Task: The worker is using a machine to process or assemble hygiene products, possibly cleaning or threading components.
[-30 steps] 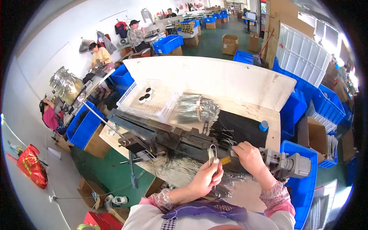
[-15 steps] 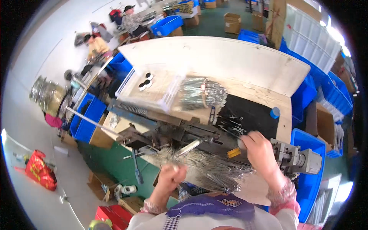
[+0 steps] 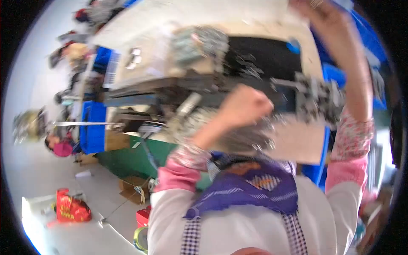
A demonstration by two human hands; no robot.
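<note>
My left hand (image 3: 247,105) is closed in a fist over the bench, in front of the dark metal machine (image 3: 170,87). Whatever its fingers may hold is hidden. Beneath it spreads a loose heap of thin metal wires (image 3: 242,138). My right hand (image 3: 325,12) is raised far out at the upper right, beyond the bench's right end; motion smears its fingers. Several small looped wire pieces (image 3: 250,66) lie on a black mat (image 3: 276,55) behind the machine. A bound bundle of wires (image 3: 197,44) rests left of that mat.
A metal motor assembly (image 3: 316,97) stands at the machine's right end. A blue cap (image 3: 293,46) sits on the mat's far corner. A clear plastic bin (image 3: 148,55) holds white round pieces. A blue crate (image 3: 93,127) stands to the left, and a red bag (image 3: 73,206) lies on the floor.
My right hand has left the looped wire pieces and swung up and outward to the right. My left hand has moved right, over the wire heap. The whole view has turned and shifted.
</note>
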